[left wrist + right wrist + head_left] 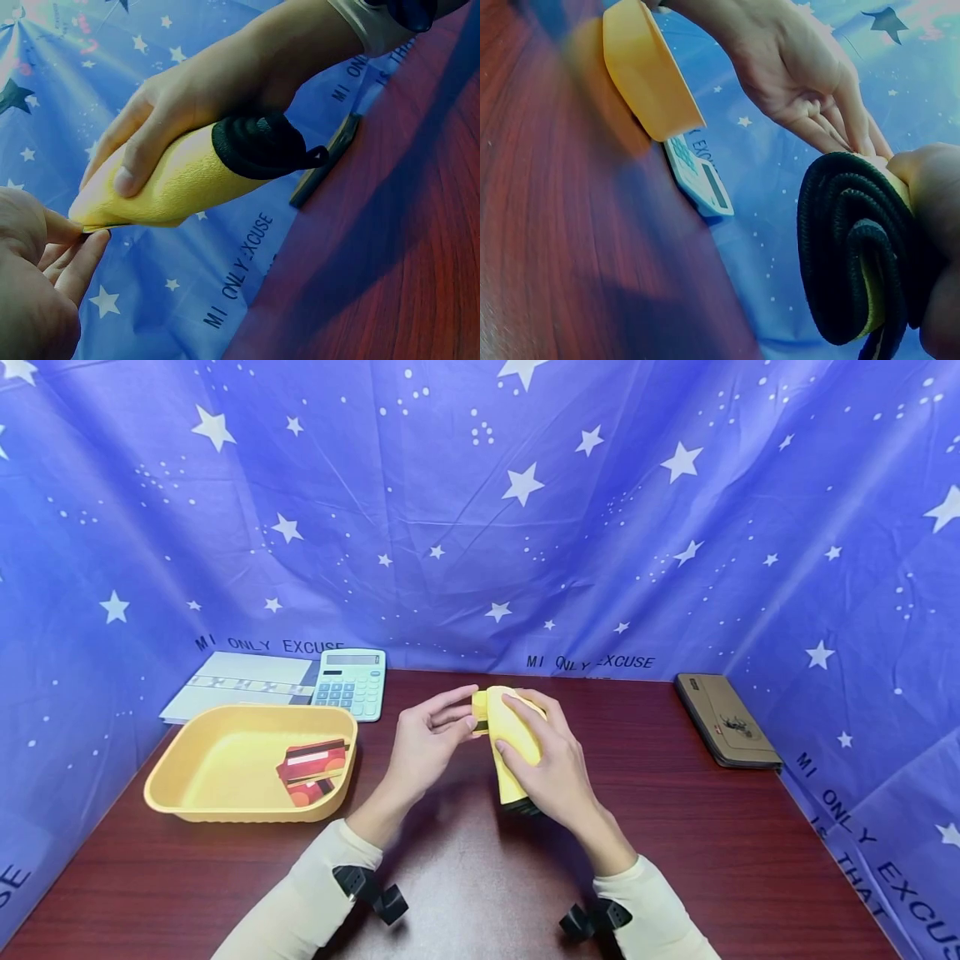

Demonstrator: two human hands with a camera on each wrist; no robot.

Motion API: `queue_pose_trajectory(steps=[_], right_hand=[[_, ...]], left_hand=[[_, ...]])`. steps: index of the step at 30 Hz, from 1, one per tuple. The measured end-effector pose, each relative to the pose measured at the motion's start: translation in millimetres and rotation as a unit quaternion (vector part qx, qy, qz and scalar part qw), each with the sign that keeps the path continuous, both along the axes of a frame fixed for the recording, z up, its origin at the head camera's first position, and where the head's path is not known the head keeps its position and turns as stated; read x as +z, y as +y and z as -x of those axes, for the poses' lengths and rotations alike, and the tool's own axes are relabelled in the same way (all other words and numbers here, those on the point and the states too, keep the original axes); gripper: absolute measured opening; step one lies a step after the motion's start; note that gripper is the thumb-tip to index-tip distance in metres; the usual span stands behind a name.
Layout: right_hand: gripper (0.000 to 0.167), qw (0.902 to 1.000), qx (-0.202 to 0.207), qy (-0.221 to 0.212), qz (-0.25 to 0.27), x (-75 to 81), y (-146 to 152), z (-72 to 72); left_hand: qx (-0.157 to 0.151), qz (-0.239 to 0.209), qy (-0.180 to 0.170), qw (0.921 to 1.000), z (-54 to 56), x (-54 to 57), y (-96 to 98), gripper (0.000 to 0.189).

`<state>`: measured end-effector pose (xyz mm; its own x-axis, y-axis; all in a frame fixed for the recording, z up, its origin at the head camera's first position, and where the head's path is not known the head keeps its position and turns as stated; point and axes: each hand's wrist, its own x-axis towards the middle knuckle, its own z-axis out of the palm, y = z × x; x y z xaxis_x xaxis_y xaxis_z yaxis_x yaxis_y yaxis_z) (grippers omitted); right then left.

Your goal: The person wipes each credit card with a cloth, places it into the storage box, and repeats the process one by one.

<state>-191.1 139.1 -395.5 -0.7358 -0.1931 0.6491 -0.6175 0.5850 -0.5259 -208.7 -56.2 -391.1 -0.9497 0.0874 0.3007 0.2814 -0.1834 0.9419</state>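
Observation:
My right hand [551, 756] grips a folded yellow cloth [516, 731] with black edging, held above the table. In the right wrist view the black edge [829, 255] shows as rolled layers. With thumb and fingers, my left hand [423, 739] pinches a small yellow card [481, 703] with a dark stripe, touching the cloth's left side. The left wrist view shows the card nearly edge-on against the cloth [172, 180], its far part hidden. Left of the hands stands a yellow basin [217, 814] with red cards [315, 760] at its right end.
A calculator [350, 685] and a white flat box or folder [240, 685] lie behind the basin. At the back right rests a brown zipped wallet [727, 722]. Blue star-patterned curtains [450, 510] border the dark red wooden table [465, 877] at the back and both sides.

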Motion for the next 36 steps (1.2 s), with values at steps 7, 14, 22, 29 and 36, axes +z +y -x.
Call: queue_pose_trajectory(steps=[7, 14, 22, 29, 36], right_hand=[[0.062, 0.9997, 0.018, 0.01, -0.015, -1.8, -6, -5.1], [0.061, 0.9992, 0.017, 0.005, -0.034, -1.8, -5, -3.7], [0.063, 0.9998, -0.008, 0.001, -0.018, -0.4, 4, 3.5], [0.063, 0.9999, -0.007, -0.015, 0.002, 1.5, 15, 9.4], [0.063, 0.9995, -0.001, -0.021, 0.026, 2.5, 24, 13.2]], left_hand=[[-0.005, -0.006, -0.007, 0.9999, -0.1, -1.2, 0.5, 0.041], [-0.006, -0.007, -0.012, 0.9999, -1.9, 1.5, -0.2, 0.041], [-0.027, -0.023, -0.035, 0.9988, -2.2, 3.9, -1.0, 0.042], [-0.029, -0.023, -0.042, 0.9984, -3.2, 7.5, -2.2, 0.04], [-0.028, -0.023, -0.043, 0.9984, -3.2, 10.2, -4.5, 0.04]])
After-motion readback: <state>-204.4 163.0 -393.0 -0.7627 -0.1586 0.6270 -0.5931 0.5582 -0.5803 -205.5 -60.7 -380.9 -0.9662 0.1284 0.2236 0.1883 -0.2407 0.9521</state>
